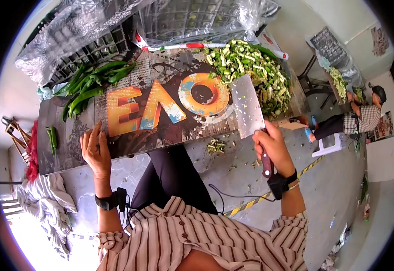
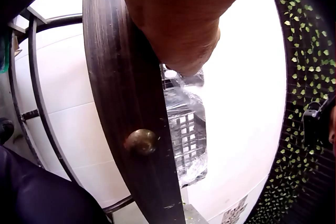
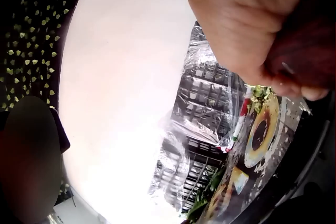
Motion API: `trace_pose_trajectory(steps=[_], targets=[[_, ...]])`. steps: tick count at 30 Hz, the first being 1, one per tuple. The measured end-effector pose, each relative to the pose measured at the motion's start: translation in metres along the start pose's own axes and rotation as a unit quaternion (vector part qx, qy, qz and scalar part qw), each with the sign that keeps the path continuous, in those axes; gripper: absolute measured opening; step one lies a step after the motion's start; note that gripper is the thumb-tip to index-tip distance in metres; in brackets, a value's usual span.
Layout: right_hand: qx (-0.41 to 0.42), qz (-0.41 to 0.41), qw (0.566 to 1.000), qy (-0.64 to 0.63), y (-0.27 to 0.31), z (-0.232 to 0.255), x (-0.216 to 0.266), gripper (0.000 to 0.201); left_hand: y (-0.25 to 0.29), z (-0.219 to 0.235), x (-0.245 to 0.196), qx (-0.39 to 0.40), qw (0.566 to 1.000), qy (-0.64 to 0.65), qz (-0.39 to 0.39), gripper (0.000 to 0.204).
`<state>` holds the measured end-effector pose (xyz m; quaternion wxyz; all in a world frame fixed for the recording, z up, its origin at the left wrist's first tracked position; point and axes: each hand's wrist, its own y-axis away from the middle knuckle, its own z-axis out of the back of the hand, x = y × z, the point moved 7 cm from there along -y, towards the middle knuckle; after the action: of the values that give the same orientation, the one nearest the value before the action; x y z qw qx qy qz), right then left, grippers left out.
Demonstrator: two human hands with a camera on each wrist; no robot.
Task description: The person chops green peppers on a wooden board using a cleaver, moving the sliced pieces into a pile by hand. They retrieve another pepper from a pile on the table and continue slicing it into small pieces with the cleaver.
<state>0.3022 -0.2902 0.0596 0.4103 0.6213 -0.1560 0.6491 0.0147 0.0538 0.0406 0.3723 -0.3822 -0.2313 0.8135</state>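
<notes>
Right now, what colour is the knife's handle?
The handle is reddish brown, clearest in the head view.

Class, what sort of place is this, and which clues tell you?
Probably a food-preparation workroom: whole green peppers, a heap of chopped green pieces and a cleaver at one table.

Head view: bright and fairly sharp, with strong light at 8 o'clock burning detail to white; the fisheye circle fades to black at its rim, plastic wrap glitters at 11 o'clock and the cleaver shines palely at 2. Left wrist view: desk edge bowed, wall overexposed at 3 o'clock. Right wrist view: white glare at 7 o'clock, heavy blur at 8, deep shadow at 4
</notes>
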Motion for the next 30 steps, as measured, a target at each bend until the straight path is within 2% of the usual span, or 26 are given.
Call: trace_pose_trajectory(steps=[2,4,8,12,15,19,21,22,24,27,28,30], targets=[[-0.004,0.001,1.0,-0.017,0.003,-0.011,0.008,0.013,0.0,0.001,-0.003,0.009,1.0,0.014,-0.002,0.022],[0.048,0.012,0.998,-0.025,0.002,-0.03,0.015,0.009,0.001,0.002,-0.002,0.004,1.0,0.013,0.002,0.022],[0.148,0.037,0.986,-0.071,-0.024,-0.088,0.019,0.013,0.001,0.002,-0.001,0.004,1.0,0.021,0.004,0.021],[0.224,0.004,0.964,-0.145,-0.047,-0.145,0.027,0.015,-0.001,0.003,-0.004,0.001,1.0,0.025,-0.007,0.021],[0.218,-0.013,0.97,-0.111,-0.059,-0.152,0.024,0.013,0.0,0.002,-0.002,0.007,0.999,0.043,0.005,0.022],[0.149,-0.019,0.984,-0.095,-0.056,-0.113,0.02,0.011,0.001,0.007,-0.001,0.01,0.998,0.066,0.006,0.024],[0.067,-0.008,0.995,-0.079,-0.051,-0.084,0.013,0.007,0.001,0.007,-0.001,0.012,0.997,0.078,-0.007,0.028],[-0.01,0.004,0.999,-0.052,-0.045,-0.066,0.011,0.006,0.0,0.011,-0.001,0.023,0.993,0.112,0.015,0.03],[-0.05,0.005,0.998,-0.049,-0.028,-0.061,0.012,0.007,-0.002,0.015,0.0,0.006,0.992,0.129,0.011,0.03],[-0.025,0.015,0.998,-0.057,-0.011,-0.089,0.019,0.007,0.001,0.028,0.008,-0.013,0.989,0.141,0.043,0.036],[-0.009,0.017,0.998,-0.062,-0.006,-0.104,0.02,0.007,0.001,0.04,0.006,-0.038,0.988,0.146,0.03,0.041],[0.097,0.001,0.992,-0.086,0.001,-0.152,0.025,0.01,0.003,0.057,0.006,-0.062,0.987,0.148,0.017,0.047]])
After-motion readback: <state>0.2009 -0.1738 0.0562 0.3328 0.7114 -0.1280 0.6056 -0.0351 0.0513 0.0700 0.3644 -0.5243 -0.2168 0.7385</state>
